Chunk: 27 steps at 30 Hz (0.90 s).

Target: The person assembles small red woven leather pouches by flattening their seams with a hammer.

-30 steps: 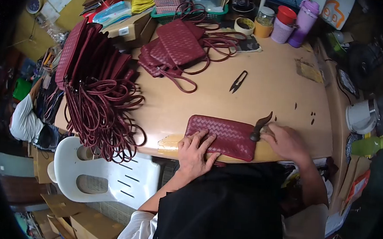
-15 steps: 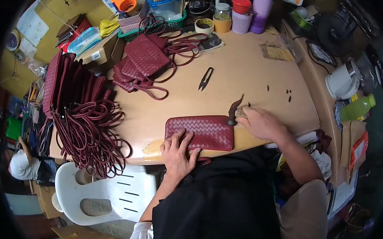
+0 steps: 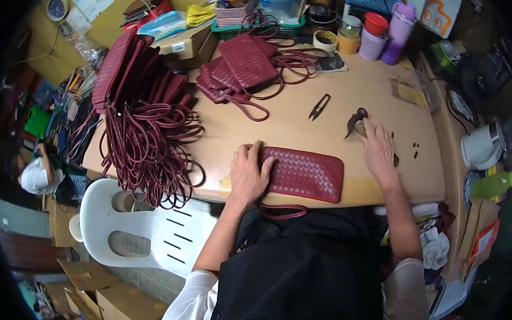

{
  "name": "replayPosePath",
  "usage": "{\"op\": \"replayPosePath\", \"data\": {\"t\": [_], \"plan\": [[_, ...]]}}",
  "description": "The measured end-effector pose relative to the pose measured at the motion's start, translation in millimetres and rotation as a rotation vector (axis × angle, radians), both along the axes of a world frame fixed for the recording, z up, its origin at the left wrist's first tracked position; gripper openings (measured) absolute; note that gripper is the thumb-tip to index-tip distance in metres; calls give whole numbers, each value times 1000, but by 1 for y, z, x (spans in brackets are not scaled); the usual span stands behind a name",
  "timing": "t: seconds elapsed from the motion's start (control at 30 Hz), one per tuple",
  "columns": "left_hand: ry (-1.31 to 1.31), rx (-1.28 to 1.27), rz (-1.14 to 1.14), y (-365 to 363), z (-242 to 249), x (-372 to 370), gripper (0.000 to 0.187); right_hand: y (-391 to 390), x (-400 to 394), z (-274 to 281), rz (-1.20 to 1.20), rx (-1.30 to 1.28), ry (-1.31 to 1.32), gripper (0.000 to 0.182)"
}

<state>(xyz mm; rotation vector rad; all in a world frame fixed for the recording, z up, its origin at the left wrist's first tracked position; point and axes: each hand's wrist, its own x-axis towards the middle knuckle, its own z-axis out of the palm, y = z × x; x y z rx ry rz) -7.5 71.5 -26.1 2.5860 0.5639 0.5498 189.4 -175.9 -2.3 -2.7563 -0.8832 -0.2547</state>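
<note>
A burgundy woven-leather pouch (image 3: 308, 174) lies flat near the table's front edge, its wrist strap (image 3: 285, 211) hanging over the edge. My left hand (image 3: 248, 174) rests on the pouch's left end, fingers apart and thumb on its face. To the right of the pouch and apart from it, my right hand (image 3: 379, 150) is closed around the handle of a hammer with a dark, curved head (image 3: 358, 120). The hand hides most of the handle. Small black thread snips (image 3: 319, 107) lie on the table beyond the pouch.
Burgundy pouches are stacked (image 3: 247, 62) at the back, and several more stand in a row (image 3: 132, 76) at left, straps looped forward. Tape roll (image 3: 325, 40), jars and a purple tumbler (image 3: 399, 34) line the back. A white chair (image 3: 158, 224) stands at front left.
My right hand has carried the hammer away from the pouch's right corner, farther right, and its head has turned round. My left hand has shifted to the pouch's left end. The view has swung.
</note>
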Motion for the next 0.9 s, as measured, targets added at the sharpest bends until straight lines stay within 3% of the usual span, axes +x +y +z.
{"op": "replayPosePath", "data": {"t": [0.03,0.1,0.17,0.23,0.27,0.3,0.33,0.37,0.4,0.47,0.5,0.57,0.6,0.63,0.67,0.73,0.77,0.83,0.9], "plan": [[45,32,5,2,0,7,46,4,-2,1,-21,-76,3,49],[24,50,20,6,-5,15,39,12,-26,2,49,79,-67,59],[4,67,57,10,-11,21,33,25,-64,4,227,128,83,69],[-105,-104,10,15,-15,20,27,34,-108,8,469,-65,216,80],[-60,-413,59,14,-4,16,26,33,-114,3,500,-59,213,80],[-184,-770,-46,19,-16,10,26,32,-113,-3,491,-28,198,83],[-298,-1153,-171,16,-22,5,33,33,-110,-7,486,2,181,87],[-247,-1324,-194,5,-26,-5,47,33,-111,-10,523,8,173,87],[-173,-1272,-314,-7,-14,-19,61,32,-111,-10,510,57,216,88],[-65,-889,-365,-14,13,-38,57,31,-105,4,568,30,275,82],[69,-915,-397,-7,26,-42,50,29,-98,7,608,37,260,82],[-145,-1043,-413,12,42,-48,47,22,-83,5,650,462,597,66],[-249,-893,-394,30,61,-52,47,21,-75,3,678,464,588,66],[-312,-802,-244,44,99,-62,48,18,-69,0,556,616,688,57],[-441,-301,-173,78,113,-64,52,16,-66,-2,419,766,784,48],[-817,-344,20,112,170,-70,57,16,-62,-5,357,672,724,40],[-936,-511,66,136,188,-74,65,14,-61,-7,284,575,669,32],[-1165,-409,136,179,227,-74,76,14,-63,-23,310,519,514,22],[-1106,-93,316,263,234,-80,83,21,-78,-22,298,382,289,20]]}}
